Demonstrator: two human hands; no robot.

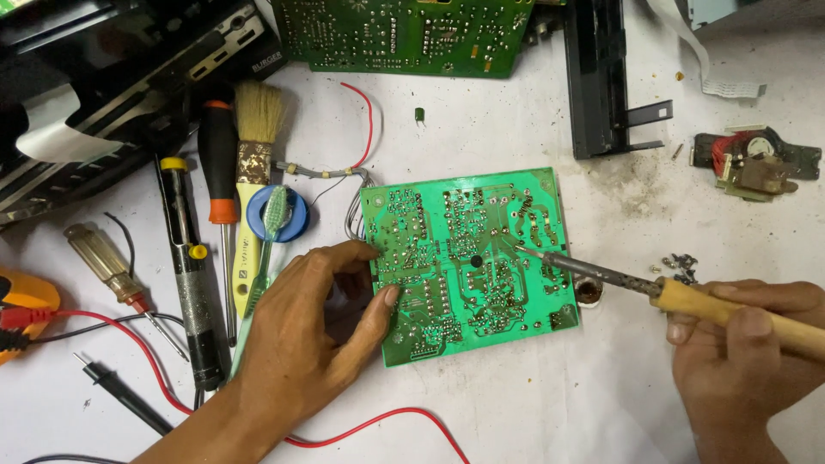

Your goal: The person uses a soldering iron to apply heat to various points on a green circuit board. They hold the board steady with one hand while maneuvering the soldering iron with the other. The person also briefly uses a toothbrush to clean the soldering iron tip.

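Closest in, the left hand [305, 331] sits at the left edge of the green circuit board [468, 262], its fingers [357, 252] on the top of that edge and its thumb pressed on the board's lower left, so it's pinning the board flat on the white surface [533, 404]. A red wire [378, 421] loops over the surface just below the board and that hand.

The right hand [739, 344] is off to the board's right, fingers wrapped snug around the wooden handle of a soldering iron [653, 288]. The metal tip reaches in over the board's right half and touches down near the solder joints right of its middle. A small round pot [589, 293] sits at the board's right edge, under the iron's shaft.

Left of the board there's a pile of tools: a black desoldering pump [191, 283], an orange-handled screwdriver [219, 172], a paintbrush [255, 129], a green toothbrush [266, 249] lying over a blue spool [290, 219], and an amber-handled screwdriver [107, 266] further out. A yellow meter [21, 309] pokes in at the far left.

Right of the board, a little heap of screws [679, 266] and a small motor part [752, 163]. Beyond the board's top edge lies a second green board [412, 34], a black plastic bar [597, 77] and a black casing [94, 77] far left.
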